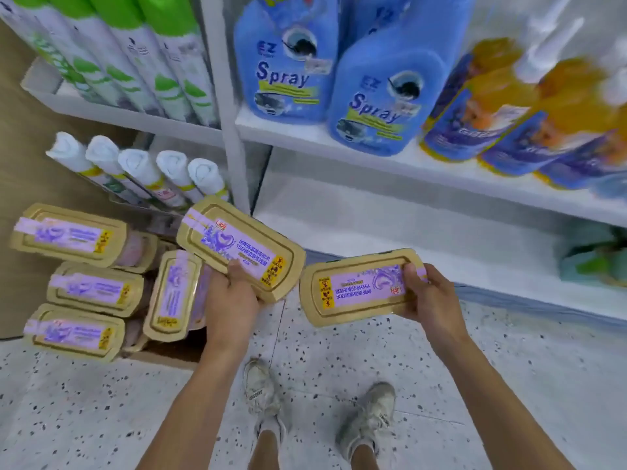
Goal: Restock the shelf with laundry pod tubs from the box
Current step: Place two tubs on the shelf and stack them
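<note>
A white shelf unit fills the upper half of the view, its upper board carrying two blue spray jugs and, to their right, a blurred row of orange-and-purple bottles, while the board below it, at the person's front right, lies bare over most of its width. Below spreads a speckled floor, on which the person's two pale shoes stand. At the left sits the box, brown and open, with four gold-lidded laundry pod tubs lying in it, their purple labels facing up; three lie with their long axes roughly left to right and one stands nearly upright beside them. Behind the box, a lower shelf holds a row of white-capped cans. The left hand grips one tub by its near long edge, fingers curled beneath and thumb on the lid; this tub is raised over the box's right side, its long axis slanting from upper left to lower right, lid tilted toward the camera. The right hand is closed on the right short end of a second tub, which hangs over the floor in front of the bare shelf board, its long axis running almost left to right and rising slightly rightward, the label reading upside down.
</note>
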